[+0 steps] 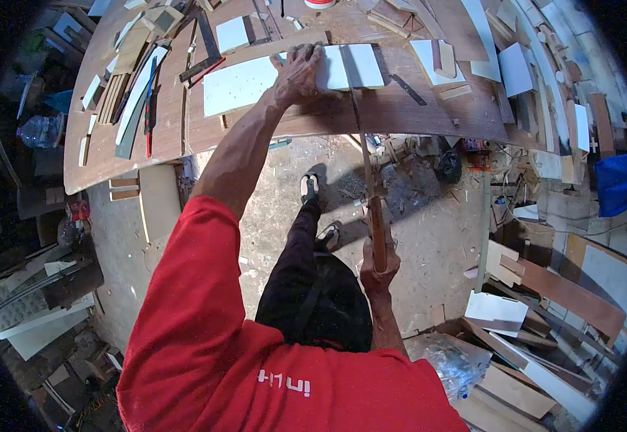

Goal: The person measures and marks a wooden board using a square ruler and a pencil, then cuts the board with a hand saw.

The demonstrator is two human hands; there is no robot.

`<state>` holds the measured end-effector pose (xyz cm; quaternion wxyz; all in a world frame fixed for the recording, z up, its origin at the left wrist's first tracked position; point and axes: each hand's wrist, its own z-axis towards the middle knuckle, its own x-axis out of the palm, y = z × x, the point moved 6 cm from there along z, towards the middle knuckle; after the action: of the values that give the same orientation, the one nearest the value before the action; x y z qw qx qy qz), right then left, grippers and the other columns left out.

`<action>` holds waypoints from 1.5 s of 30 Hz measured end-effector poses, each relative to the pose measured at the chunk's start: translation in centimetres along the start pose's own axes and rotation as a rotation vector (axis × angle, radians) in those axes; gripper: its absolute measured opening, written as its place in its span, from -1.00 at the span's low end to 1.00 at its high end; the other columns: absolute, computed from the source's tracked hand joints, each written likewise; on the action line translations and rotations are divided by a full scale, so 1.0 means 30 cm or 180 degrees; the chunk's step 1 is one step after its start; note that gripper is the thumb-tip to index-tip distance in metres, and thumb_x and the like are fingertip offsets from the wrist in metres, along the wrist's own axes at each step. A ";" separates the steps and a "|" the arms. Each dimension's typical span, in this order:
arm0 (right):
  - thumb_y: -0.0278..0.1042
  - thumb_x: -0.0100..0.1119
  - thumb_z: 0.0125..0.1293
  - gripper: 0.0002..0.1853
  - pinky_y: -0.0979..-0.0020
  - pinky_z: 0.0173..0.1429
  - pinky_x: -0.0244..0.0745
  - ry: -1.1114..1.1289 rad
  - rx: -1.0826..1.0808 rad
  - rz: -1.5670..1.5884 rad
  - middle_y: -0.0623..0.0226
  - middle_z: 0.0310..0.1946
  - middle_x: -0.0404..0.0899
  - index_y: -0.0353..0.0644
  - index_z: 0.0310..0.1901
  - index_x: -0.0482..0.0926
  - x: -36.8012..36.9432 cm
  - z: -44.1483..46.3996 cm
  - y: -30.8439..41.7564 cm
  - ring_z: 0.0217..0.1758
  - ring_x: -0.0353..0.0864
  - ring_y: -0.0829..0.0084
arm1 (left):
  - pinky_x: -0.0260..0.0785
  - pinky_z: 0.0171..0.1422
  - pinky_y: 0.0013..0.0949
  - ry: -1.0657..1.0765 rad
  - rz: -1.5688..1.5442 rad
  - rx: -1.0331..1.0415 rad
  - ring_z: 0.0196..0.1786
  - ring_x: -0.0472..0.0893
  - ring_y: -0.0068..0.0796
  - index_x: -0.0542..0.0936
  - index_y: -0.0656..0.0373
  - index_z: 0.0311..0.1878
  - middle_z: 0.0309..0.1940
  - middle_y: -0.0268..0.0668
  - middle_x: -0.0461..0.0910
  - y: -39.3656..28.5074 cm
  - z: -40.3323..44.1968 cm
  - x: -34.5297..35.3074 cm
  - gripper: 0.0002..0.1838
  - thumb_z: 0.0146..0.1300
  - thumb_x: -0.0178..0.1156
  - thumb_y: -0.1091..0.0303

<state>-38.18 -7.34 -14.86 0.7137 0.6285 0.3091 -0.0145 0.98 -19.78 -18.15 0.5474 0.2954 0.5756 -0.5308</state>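
A long white board (238,85) lies near the front edge of the wooden table (256,128). My left hand (299,75) rests spread on top of the board, pressing on it with its fingers apart. Below the table edge, my right hand (379,263) is wrapped round the wooden handle of a handsaw (367,169). The saw's narrow blade runs up from the handle and crosses the board to the right of my left hand. A dark flat strip (408,89) lies just right of the board.
At the table's left lie wood strips and a red and blue tool (149,108). A white block (233,34) sits behind the board, and a white offcut (436,61) to its right. Wood scraps and a plastic bag (449,363) are on the floor at right.
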 end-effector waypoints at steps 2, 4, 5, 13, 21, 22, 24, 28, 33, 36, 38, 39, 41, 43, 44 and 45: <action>-0.46 0.17 0.25 -0.60 0.30 -0.41 0.50 -0.0110 -0.0381 -0.0270 0.06 -0.42 0.64 -0.36 0.13 0.49 -0.017 -0.003 0.035 -0.54 0.63 0.21 | -0.06 0.34 0.53 0.0114 0.0110 -0.0026 0.40 0.18 0.19 0.10 0.19 0.47 0.42 -0.01 0.15 -0.039 -0.014 -0.045 -0.06 0.07 0.30 0.06; -0.45 0.17 0.25 -0.59 0.28 -0.41 0.51 -0.0084 -0.0354 -0.0276 0.05 -0.40 0.65 -0.37 0.14 0.48 -0.034 0.007 0.052 -0.53 0.64 0.20 | -0.03 0.36 0.49 0.0173 0.0386 0.0001 0.38 0.21 0.24 0.11 0.19 0.46 0.42 0.04 0.15 -0.036 0.002 -0.038 -0.11 0.10 0.26 0.12; -0.44 0.18 0.25 -0.58 0.27 -0.40 0.52 -0.0035 -0.0305 -0.0288 0.03 -0.39 0.66 -0.37 0.15 0.48 -0.040 0.010 0.063 -0.52 0.65 0.19 | -0.01 0.38 0.45 0.0257 0.0654 0.0011 0.36 0.24 0.30 0.13 0.19 0.45 0.41 0.09 0.14 -0.036 0.009 -0.035 -0.16 0.13 0.22 0.17; -0.43 0.20 0.28 -0.55 0.39 -0.34 0.51 -0.0025 0.0231 -0.0011 0.16 -0.34 0.66 -0.34 0.20 0.47 -0.083 0.009 0.129 -0.46 0.58 0.40 | 0.44 0.13 0.21 0.0849 0.1157 0.0358 0.20 0.44 0.32 0.26 0.62 0.21 0.21 0.30 0.27 -0.108 0.043 -0.092 -0.33 0.15 0.16 0.29; -0.44 0.19 0.32 -0.55 0.48 -0.43 0.41 -0.0251 -0.0257 -0.0033 0.36 -0.53 0.56 -0.33 0.23 0.45 -0.117 0.061 0.286 -0.54 0.45 0.64 | 0.47 0.13 0.08 0.0618 0.0780 0.0522 0.11 0.49 0.27 0.37 0.52 0.12 0.08 0.31 0.44 -0.130 0.049 -0.077 -0.56 0.30 -0.04 0.34; -0.44 0.19 0.32 -0.55 0.48 -0.42 0.42 -0.0104 -0.0006 -0.0020 0.37 -0.54 0.55 -0.33 0.23 0.45 -0.115 0.067 0.287 -0.53 0.46 0.64 | 0.46 0.11 0.06 0.0557 0.0644 0.0343 0.10 0.49 0.23 0.42 0.44 0.09 0.09 0.25 0.45 -0.128 0.049 -0.077 -0.58 0.28 -0.02 0.30; -0.43 0.19 0.32 -0.55 0.48 -0.42 0.42 0.0035 0.0244 -0.0001 0.37 -0.55 0.54 -0.32 0.23 0.45 -0.120 0.073 0.313 -0.53 0.47 0.63 | 0.46 0.09 0.04 0.0190 0.0820 0.0372 0.10 0.50 0.19 0.43 0.42 0.06 0.07 0.21 0.47 -0.129 0.024 -0.057 -0.60 0.26 -0.01 0.30; -0.43 0.20 0.31 -0.55 0.47 -0.43 0.43 0.0230 0.0478 0.0201 0.37 -0.55 0.54 -0.32 0.22 0.46 -0.123 0.090 0.326 -0.53 0.48 0.60 | 0.46 -0.02 0.00 -0.0222 0.0801 0.0251 0.05 0.54 0.02 0.49 0.33 -0.02 -0.02 0.07 0.53 -0.126 0.034 -0.080 -0.65 0.18 0.01 0.33; -0.45 0.21 0.29 -0.55 0.42 -0.32 0.52 0.0022 0.0048 0.0163 0.21 -0.37 0.65 -0.37 0.20 0.47 -0.123 0.120 0.376 -0.38 0.62 0.47 | 0.46 -0.07 0.01 -0.0233 0.0387 0.0091 -0.12 0.62 0.02 0.56 0.23 -0.11 -0.20 0.00 0.62 -0.114 0.046 -0.171 -0.72 0.15 0.05 0.33; -0.48 0.20 0.28 -0.56 0.39 -0.15 0.56 -0.0297 -0.0188 0.0150 0.07 -0.20 0.67 -0.41 0.18 0.47 -0.129 0.122 0.392 -0.18 0.67 0.39 | 0.48 -0.08 0.01 0.0229 0.0427 0.0062 -0.17 0.64 0.08 0.61 0.19 -0.25 -0.32 0.02 0.65 -0.101 0.070 -0.179 -0.78 0.16 0.06 0.29; -0.48 0.20 0.27 -0.56 0.39 -0.04 0.54 -0.0340 -0.0095 0.0324 0.03 -0.13 0.66 -0.43 0.18 0.47 -0.142 0.128 0.420 -0.08 0.66 0.38 | 0.48 -0.09 0.01 0.0323 0.0459 0.0030 -0.18 0.64 0.07 0.61 0.18 -0.27 -0.32 0.01 0.65 -0.089 0.084 -0.170 -0.79 0.16 0.07 0.28; -0.48 0.20 0.27 -0.56 0.39 -0.04 0.54 -0.0336 -0.0088 0.0321 0.03 -0.13 0.66 -0.43 0.18 0.47 -0.145 0.127 0.417 -0.08 0.66 0.38 | 0.48 -0.09 0.01 0.0420 0.0488 -0.0007 -0.19 0.63 0.07 0.61 0.17 -0.28 -0.32 -0.01 0.64 -0.081 0.086 -0.161 -0.79 0.16 0.07 0.27; -0.49 0.19 0.22 -0.53 0.32 -0.26 0.55 -0.0173 -0.0129 0.0057 -0.05 -0.21 0.66 -0.32 0.19 0.47 -0.144 0.136 0.407 -0.31 0.72 0.25 | 0.49 -0.15 0.02 0.0066 0.0475 0.0165 -0.24 0.65 0.08 0.61 0.17 -0.27 -0.35 0.01 0.64 -0.068 0.085 -0.144 -0.79 0.19 0.06 0.28; -0.48 0.19 0.22 -0.53 0.33 -0.29 0.54 -0.0212 -0.0297 0.0097 -0.01 -0.25 0.67 -0.31 0.19 0.48 -0.138 0.138 0.404 -0.36 0.71 0.28 | 0.50 -0.20 0.03 -0.0268 0.0462 0.0338 -0.28 0.66 0.09 0.61 0.18 -0.26 -0.38 0.02 0.64 -0.076 0.079 -0.151 -0.79 0.21 0.06 0.28; -0.47 0.20 0.22 -0.53 0.34 -0.32 0.53 -0.0251 -0.0466 0.0133 0.02 -0.30 0.67 -0.30 0.19 0.48 -0.138 0.135 0.406 -0.41 0.70 0.31 | 0.49 -0.18 0.03 -0.0136 0.0513 0.0221 -0.26 0.65 0.09 0.61 0.17 -0.27 -0.37 0.02 0.64 -0.080 0.081 -0.147 -0.79 0.20 0.07 0.27; -0.47 0.20 0.22 -0.53 0.34 -0.32 0.53 -0.0253 -0.0458 0.0137 0.02 -0.30 0.67 -0.30 0.19 0.48 -0.137 0.131 0.393 -0.41 0.70 0.31 | 0.49 -0.17 0.03 -0.0008 0.0566 0.0108 -0.25 0.65 0.09 0.61 0.16 -0.27 -0.37 0.01 0.64 -0.083 0.083 -0.146 -0.79 0.20 0.08 0.26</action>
<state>-35.02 -9.95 -2.42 0.7688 0.5810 0.2672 -0.0019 0.45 -21.70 -12.91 0.5881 0.3540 0.5373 -0.4901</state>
